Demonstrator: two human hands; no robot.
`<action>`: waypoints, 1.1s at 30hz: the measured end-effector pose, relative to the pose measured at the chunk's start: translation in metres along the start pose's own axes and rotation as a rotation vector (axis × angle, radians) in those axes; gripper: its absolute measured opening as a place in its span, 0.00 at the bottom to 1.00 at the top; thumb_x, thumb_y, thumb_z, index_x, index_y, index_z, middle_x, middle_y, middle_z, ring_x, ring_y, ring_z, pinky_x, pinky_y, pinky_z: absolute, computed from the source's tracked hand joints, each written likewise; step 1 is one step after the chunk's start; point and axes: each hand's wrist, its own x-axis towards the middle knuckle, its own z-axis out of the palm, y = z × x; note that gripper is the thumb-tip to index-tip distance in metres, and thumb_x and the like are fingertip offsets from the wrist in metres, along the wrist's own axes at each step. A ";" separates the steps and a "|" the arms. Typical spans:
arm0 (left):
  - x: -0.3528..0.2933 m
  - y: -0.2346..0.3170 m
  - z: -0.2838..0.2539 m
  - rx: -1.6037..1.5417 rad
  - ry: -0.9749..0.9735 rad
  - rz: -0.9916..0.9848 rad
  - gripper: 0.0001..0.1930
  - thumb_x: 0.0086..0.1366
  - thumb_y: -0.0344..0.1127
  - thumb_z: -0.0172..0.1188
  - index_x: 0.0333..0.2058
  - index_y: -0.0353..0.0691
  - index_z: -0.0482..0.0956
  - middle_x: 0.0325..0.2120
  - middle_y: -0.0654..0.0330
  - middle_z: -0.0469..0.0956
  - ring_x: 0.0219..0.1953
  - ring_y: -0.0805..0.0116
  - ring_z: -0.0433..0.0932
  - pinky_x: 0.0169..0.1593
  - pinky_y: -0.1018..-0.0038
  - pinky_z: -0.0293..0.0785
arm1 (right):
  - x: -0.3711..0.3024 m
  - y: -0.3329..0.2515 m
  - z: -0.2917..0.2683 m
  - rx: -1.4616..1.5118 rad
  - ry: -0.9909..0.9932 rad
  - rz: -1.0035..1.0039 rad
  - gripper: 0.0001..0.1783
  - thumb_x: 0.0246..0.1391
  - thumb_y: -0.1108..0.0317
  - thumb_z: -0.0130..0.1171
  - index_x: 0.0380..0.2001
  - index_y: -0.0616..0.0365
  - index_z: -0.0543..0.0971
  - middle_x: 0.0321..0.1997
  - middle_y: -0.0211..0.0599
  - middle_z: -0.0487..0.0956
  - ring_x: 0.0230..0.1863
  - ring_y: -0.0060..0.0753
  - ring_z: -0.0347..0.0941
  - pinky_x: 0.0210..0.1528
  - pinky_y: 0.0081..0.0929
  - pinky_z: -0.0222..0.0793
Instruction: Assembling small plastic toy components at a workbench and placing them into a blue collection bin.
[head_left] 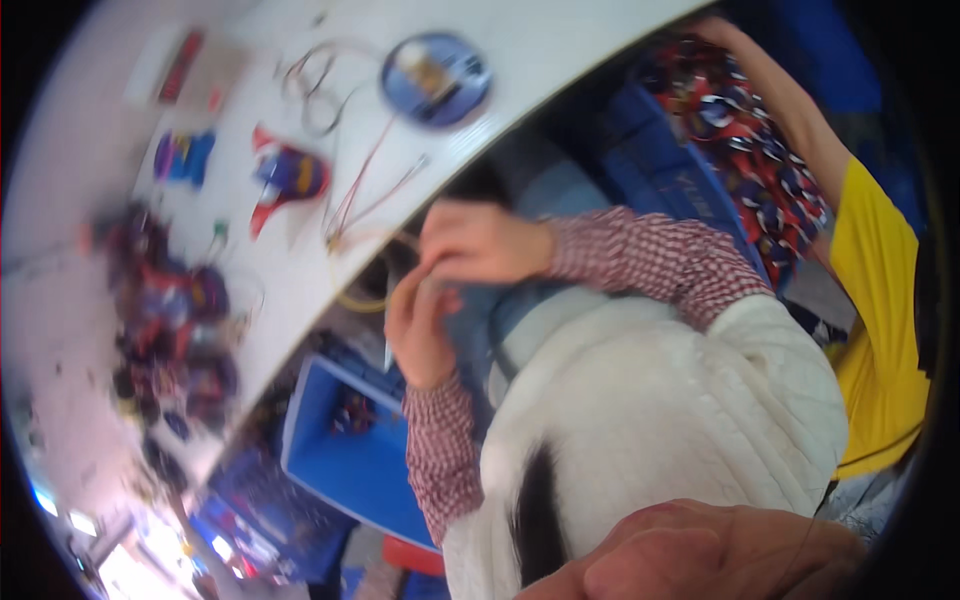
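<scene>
My left hand (419, 335) and my right hand (487, 243) meet in front of my body, just off the table's edge. Both have bent fingers pressed together, and the fingertips touch. Motion blur hides whatever is pinched between them. Thin red and pale wires (345, 212) lie on the table beside my hands, and a yellowish loop (360, 301) hangs at the edge below. Farther in stands a red and blue plastic toy part (291, 175). A round blue dish (404, 104) holding small pieces sits near the far edge.
Many blurred toy parts (180, 305) are heaped at the table's left. An open blue bin (350, 470) stands below the edge. At right, a co-worker in a yellow shirt (880, 310) reaches an arm by a blue crate (665, 165) full of red and blue parts.
</scene>
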 end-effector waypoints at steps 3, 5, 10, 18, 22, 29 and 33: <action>-0.002 -0.001 -0.006 -0.016 0.005 0.033 0.14 0.61 0.28 0.54 0.45 0.30 0.74 0.34 0.55 0.76 0.29 0.71 0.74 0.33 0.81 0.73 | 0.004 -0.004 0.010 -0.061 -0.069 0.038 0.06 0.46 0.78 0.60 0.30 0.59 0.78 0.36 0.33 0.71 0.32 0.30 0.71 0.35 0.21 0.70; -0.002 -0.001 -0.010 -0.026 0.004 0.029 0.13 0.61 0.28 0.53 0.45 0.31 0.75 0.34 0.56 0.76 0.29 0.71 0.74 0.33 0.81 0.73 | 0.006 -0.002 0.012 -0.106 -0.029 0.021 0.08 0.44 0.79 0.59 0.31 0.59 0.77 0.36 0.35 0.71 0.33 0.31 0.71 0.37 0.21 0.71; -0.001 -0.002 -0.007 0.171 -0.066 0.094 0.14 0.62 0.28 0.52 0.47 0.33 0.73 0.34 0.55 0.75 0.28 0.71 0.74 0.32 0.80 0.73 | -0.003 -0.004 -0.009 -0.262 0.019 0.163 0.11 0.42 0.80 0.59 0.33 0.58 0.77 0.34 0.35 0.71 0.35 0.33 0.70 0.38 0.21 0.70; 0.009 -0.009 -0.044 -0.187 -0.199 -0.017 0.13 0.68 0.36 0.50 0.47 0.36 0.70 0.34 0.59 0.75 0.27 0.75 0.73 0.26 0.86 0.67 | 0.014 -0.006 0.042 0.001 -0.026 0.098 0.06 0.48 0.68 0.53 0.28 0.58 0.76 0.34 0.38 0.74 0.30 0.41 0.72 0.33 0.30 0.70; 0.015 -0.019 -0.027 -0.294 -0.251 -0.051 0.12 0.66 0.35 0.52 0.46 0.37 0.70 0.31 0.60 0.75 0.24 0.76 0.72 0.24 0.87 0.66 | 0.003 -0.009 0.038 -0.072 -0.058 0.093 0.05 0.49 0.69 0.52 0.28 0.58 0.73 0.34 0.39 0.74 0.27 0.41 0.72 0.32 0.31 0.70; 0.015 -0.021 -0.028 -0.154 -0.236 0.040 0.11 0.64 0.31 0.54 0.45 0.38 0.70 0.28 0.62 0.74 0.21 0.77 0.69 0.21 0.88 0.63 | 0.078 -0.011 0.039 -0.908 0.084 -0.334 0.04 0.48 0.64 0.54 0.27 0.50 0.74 0.36 0.36 0.70 0.36 0.37 0.63 0.37 0.34 0.63; 0.015 -0.026 -0.030 -0.171 -0.172 0.091 0.10 0.64 0.29 0.54 0.44 0.39 0.70 0.28 0.62 0.73 0.21 0.77 0.68 0.20 0.88 0.62 | 0.109 0.009 0.071 -0.913 -0.179 -0.337 0.05 0.45 0.66 0.53 0.24 0.50 0.78 0.33 0.33 0.72 0.42 0.37 0.61 0.43 0.32 0.61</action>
